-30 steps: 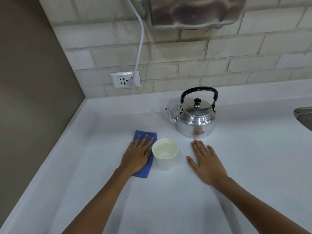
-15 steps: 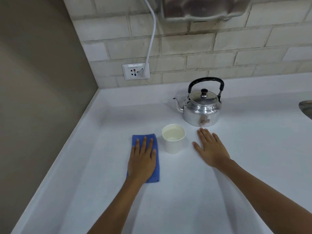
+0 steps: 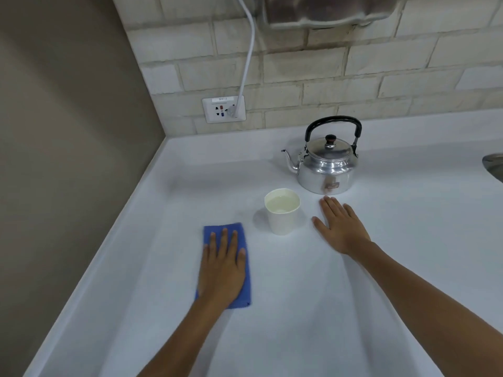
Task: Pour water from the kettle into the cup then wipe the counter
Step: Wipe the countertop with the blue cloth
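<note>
A shiny metal kettle with a black handle stands upright at the back of the white counter, spout pointing left. In front of it a white paper cup holds water. My left hand lies flat, fingers spread, pressing on a folded blue cloth left of the cup. My right hand rests flat and open on the counter, just right of the cup and right in front of the kettle.
A beige wall borders the counter on the left; a tiled wall at the back carries a socket with a white cable plugged in. A metal appliance hangs above. A steel sink edge shows at the far right.
My left hand has slid the blue cloth toward me and to the left, away from the cup. My right hand, the cup and the kettle have stayed put.
</note>
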`<state>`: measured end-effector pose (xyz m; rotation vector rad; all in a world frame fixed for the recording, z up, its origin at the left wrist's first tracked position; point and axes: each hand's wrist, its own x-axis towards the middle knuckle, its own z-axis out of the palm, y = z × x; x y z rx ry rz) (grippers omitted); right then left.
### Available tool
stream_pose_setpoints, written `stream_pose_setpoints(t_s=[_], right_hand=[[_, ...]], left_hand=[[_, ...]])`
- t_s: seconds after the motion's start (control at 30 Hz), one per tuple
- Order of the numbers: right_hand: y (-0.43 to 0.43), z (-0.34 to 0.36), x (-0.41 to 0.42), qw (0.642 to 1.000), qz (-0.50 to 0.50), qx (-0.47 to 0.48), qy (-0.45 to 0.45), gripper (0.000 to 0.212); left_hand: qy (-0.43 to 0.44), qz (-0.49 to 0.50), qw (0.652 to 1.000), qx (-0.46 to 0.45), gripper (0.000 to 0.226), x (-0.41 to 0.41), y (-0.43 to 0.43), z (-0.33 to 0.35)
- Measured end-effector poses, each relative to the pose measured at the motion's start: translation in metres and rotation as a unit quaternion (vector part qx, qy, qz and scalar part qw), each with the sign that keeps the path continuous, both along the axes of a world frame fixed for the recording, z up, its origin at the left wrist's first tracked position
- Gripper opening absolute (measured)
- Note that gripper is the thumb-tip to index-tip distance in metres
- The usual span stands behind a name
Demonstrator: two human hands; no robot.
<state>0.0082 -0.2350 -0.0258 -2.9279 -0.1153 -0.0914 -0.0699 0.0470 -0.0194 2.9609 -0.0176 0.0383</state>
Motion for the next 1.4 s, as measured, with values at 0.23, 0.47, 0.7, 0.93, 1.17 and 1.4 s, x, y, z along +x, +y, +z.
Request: stream_pose_setpoints(t_s=[0.23, 0.47, 0.7, 0.93, 1.17, 1.4], right_hand=[[-0.001, 0.003, -0.004, 1.000, 0.006, -0.001, 0.014, 0.065], [0.000, 0.003, -0.006, 1.000, 0.008, 0.006, 0.010, 0.064], [-0.001, 0.001, -0.002, 1.000, 0.007, 0.002, 0.008, 0.065], [0.000, 0.020, -0.020, 0.994, 0.002, 0.113, 0.002, 0.056], [0.059, 0.053, -0.102, 0.973, 0.060, 0.145, -0.172, 0.017], [0.117, 0.034, -0.138, 0.998, 0.050, 0.004, -0.039, 0.052]], left_hand=[[-0.039, -0.111, 0.993, -0.009, 0.054, -0.040, -0.045, -0.001], [-0.012, 0.020, 1.000, -0.015, 0.055, -0.036, -0.008, -0.004], [-0.002, -0.050, 0.999, -0.017, 0.057, -0.046, -0.111, 0.002], [0.013, -0.073, 0.981, -0.182, 0.057, -0.045, -0.114, 0.014], [-0.010, 0.038, 0.994, -0.102, 0.054, 0.003, -0.020, 0.013], [-0.023, 0.040, 0.998, -0.040, 0.055, 0.009, -0.019, -0.005]])
